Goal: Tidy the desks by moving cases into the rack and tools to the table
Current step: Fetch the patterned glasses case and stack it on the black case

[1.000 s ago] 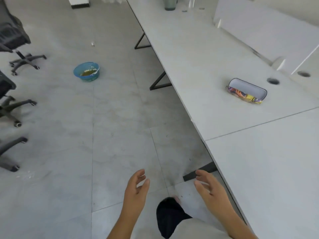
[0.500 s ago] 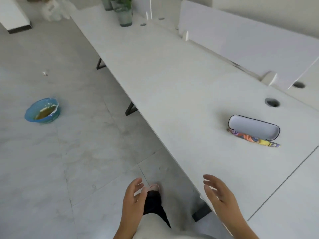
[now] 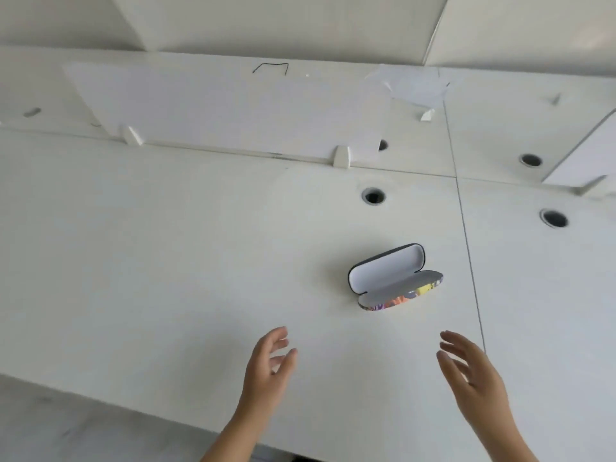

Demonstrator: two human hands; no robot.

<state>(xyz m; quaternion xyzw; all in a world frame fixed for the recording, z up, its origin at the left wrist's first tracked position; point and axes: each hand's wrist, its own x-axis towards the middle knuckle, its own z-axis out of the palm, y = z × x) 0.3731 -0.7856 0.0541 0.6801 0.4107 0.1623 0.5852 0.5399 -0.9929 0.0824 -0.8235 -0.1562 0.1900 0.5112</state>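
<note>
An open glasses case (image 3: 393, 278) lies on the white desk (image 3: 166, 261), right of centre. Its lid stands up with a white lining and dark rim; the lower shell has a colourful printed outside. The case looks empty. My left hand (image 3: 266, 368) hovers over the desk below and left of the case, fingers apart, holding nothing. My right hand (image 3: 470, 375) hovers below and right of the case, fingers spread, also holding nothing. Neither hand touches the case.
A white divider panel (image 3: 216, 108) stands along the desk's far edge on two clips. Round cable holes (image 3: 373, 196) sit behind the case, more at the right. A seam (image 3: 466, 245) separates this desk from the neighbouring one. Floor shows at the bottom left.
I have turned from the floor and desk edge to face the desk squarely. The case now lies straight ahead, and both hands have risen over the desktop towards it.
</note>
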